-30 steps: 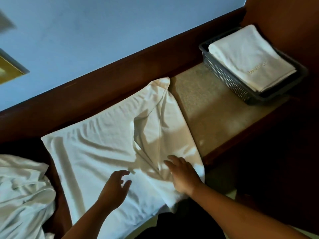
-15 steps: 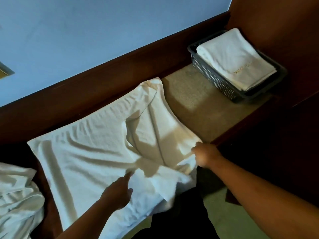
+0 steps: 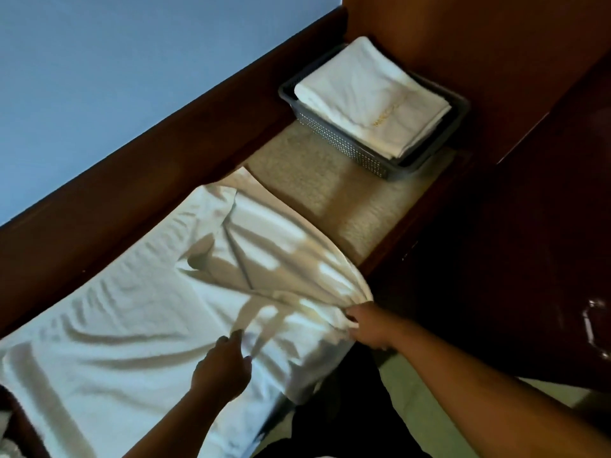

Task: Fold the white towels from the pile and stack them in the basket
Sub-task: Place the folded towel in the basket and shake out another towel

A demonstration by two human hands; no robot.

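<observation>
Bunching the right edge of the towel (image 3: 132,325), the right grip (image 3: 365,327) holds it raised; a second ago it pressed flat there. The left grip (image 3: 221,366) stays curled on the towel's middle; whether it pinches cloth I cannot tell. The towel lies spread on the worktop (image 3: 330,193); folded towels (image 3: 370,94) sit in the basket (image 3: 344,143) beyond.

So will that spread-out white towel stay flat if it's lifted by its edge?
Probably floppy: the towel bunches into folds where the right hand grips its edge. Likely soft rather than fragile, since it creases everywhere. Its near edge hangs limp, so expect sagging.
</observation>
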